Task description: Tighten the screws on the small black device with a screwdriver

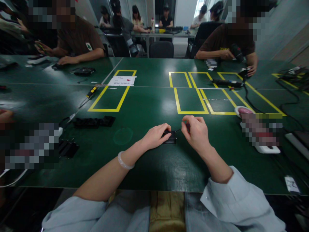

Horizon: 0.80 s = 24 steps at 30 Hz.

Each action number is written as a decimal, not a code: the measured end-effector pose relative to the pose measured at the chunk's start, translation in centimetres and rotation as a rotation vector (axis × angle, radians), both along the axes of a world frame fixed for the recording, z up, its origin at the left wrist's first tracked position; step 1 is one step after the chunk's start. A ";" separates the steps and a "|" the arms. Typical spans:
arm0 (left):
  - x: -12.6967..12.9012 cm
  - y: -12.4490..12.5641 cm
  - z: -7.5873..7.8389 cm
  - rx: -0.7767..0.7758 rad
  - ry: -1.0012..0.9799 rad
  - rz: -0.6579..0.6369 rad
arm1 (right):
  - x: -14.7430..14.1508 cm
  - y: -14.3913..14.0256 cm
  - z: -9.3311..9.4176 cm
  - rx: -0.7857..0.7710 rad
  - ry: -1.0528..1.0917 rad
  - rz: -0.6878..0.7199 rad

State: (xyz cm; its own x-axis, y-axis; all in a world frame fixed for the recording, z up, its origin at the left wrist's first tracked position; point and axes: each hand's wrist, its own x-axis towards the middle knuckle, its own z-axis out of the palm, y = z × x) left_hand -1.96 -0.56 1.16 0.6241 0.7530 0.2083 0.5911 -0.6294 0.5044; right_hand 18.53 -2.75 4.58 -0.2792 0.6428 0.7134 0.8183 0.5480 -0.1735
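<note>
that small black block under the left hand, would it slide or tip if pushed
The small black block lies low and flat on the green table, so it would probably slide rather than tip or roll. It looks stiff and likely light, since the left hand covers most of it. The right hand seems to pinch something thin beside it.

You're in an assembly workshop: a long green table (145, 106) marked with yellow tape rectangles (109, 96), a screwdriver (89, 94) and black plastic parts (93, 122) lying about, and other seated workers (79, 42) handling small devices around you.
</note>
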 end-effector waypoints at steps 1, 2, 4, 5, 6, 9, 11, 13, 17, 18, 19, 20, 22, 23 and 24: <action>0.0 0.0 0.0 -0.002 -0.003 -0.001 | 0.0 0.0 0.0 -0.004 0.010 0.004; 0.0 0.0 0.0 -0.004 -0.006 -0.001 | -0.1 -0.1 0.1 -0.009 0.019 0.007; 0.0 -0.1 0.1 -0.008 -0.011 -0.001 | -0.1 -0.1 0.1 -0.018 0.029 0.010; 0.0 -0.1 0.1 -0.010 -0.012 0.000 | -0.2 -0.1 0.1 -0.021 0.029 0.011; 0.0 -0.1 0.1 -0.013 -0.012 0.000 | -0.1 -0.1 0.1 -0.024 0.028 0.009; 0.0 -0.1 0.1 -0.015 -0.013 0.001 | 0.0 0.0 0.1 -0.022 0.019 0.003; 0.0 -0.1 0.1 -0.012 -0.012 0.000 | 0.1 0.0 0.0 -0.021 0.014 -0.001; 0.1 -0.1 0.1 -0.012 -0.011 0.000 | 0.2 0.1 -0.1 -0.022 0.012 0.000; 0.0 -0.1 0.0 -0.012 -0.015 0.001 | 0.1 0.1 -0.2 -0.012 0.020 0.006; 0.0 -0.1 0.0 -0.012 -0.017 0.000 | 0.1 0.1 -0.2 -0.012 0.026 0.007; 0.0 0.0 0.0 -0.011 -0.018 0.000 | 0.1 0.1 -0.2 -0.015 0.032 0.009; 0.0 0.0 -0.1 -0.012 -0.017 0.001 | 0.1 0.1 -0.2 -0.018 0.038 0.010; 0.0 0.0 -0.1 -0.015 -0.015 0.004 | 0.0 0.0 -0.1 -0.025 0.047 0.014; 0.0 -0.1 0.0 -0.017 -0.012 0.005 | 0.0 0.0 0.0 -0.028 0.049 0.016; 0.0 -0.1 0.0 -0.017 -0.010 0.005 | 0.0 0.0 0.0 -0.031 0.050 0.018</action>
State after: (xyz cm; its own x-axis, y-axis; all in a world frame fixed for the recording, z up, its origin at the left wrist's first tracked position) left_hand -1.93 -0.62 1.15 0.6185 0.7595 0.2015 0.5886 -0.6178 0.5214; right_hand 18.56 -2.75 4.58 -0.2556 0.6601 0.7064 0.7981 0.5565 -0.2312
